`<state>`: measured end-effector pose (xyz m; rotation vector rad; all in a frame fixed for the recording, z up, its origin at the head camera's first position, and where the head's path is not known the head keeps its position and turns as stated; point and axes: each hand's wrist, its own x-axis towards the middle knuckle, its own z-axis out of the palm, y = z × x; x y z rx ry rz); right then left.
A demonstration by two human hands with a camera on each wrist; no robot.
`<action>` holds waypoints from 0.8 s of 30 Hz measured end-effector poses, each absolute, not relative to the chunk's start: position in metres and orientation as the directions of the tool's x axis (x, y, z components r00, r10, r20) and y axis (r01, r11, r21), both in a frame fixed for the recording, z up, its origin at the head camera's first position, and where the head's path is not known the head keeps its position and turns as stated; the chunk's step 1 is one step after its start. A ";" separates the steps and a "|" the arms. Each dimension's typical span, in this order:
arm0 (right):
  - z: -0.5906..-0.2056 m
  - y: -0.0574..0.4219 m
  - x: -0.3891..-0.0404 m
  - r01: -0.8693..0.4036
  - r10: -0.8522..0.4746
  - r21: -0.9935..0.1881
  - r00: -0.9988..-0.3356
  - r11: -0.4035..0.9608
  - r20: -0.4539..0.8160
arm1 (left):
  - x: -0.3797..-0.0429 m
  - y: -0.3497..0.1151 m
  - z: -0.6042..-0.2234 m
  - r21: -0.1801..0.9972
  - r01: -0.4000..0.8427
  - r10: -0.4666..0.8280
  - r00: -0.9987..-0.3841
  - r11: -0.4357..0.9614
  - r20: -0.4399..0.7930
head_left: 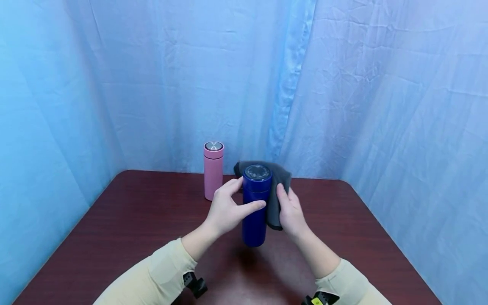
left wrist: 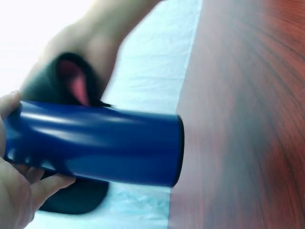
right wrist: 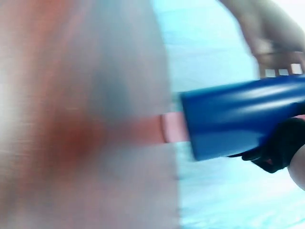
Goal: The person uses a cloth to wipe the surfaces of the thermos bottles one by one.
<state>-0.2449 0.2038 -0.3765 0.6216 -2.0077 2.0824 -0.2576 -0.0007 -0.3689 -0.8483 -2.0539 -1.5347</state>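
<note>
A dark blue thermos bottle with a clear-topped lid stands upright in the air above the table. My left hand grips it round its upper half, thumb across the front. My right hand holds a dark grey cloth, thumb on the near side. The cloth hangs along the bottle's right side and passes behind its lid. In the left wrist view the bottle shows its bare base end, with the cloth behind it. The right wrist view is blurred; the bottle crosses it.
A pink thermos bottle with a silver-topped lid stands on the dark red wooden table, left of and behind the hands. Pale blue curtains hang round the table's back and sides.
</note>
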 end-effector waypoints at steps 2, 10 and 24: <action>-0.388 0.202 -0.246 -0.335 -0.156 -0.942 -0.930 -0.013 0.333 | -0.258 -0.002 -0.368 0.681 0.701 0.196 -0.713 0.213 0.673; -0.391 0.210 -0.233 -0.362 -0.119 -0.927 -0.929 0.096 0.350 | -0.267 -0.012 -0.370 0.705 0.643 0.137 -0.760 0.299 0.636; -0.404 0.213 -0.242 -0.342 -0.159 -0.912 -0.937 0.228 0.311 | -0.263 -0.009 -0.362 0.740 0.619 0.120 -0.782 0.264 0.611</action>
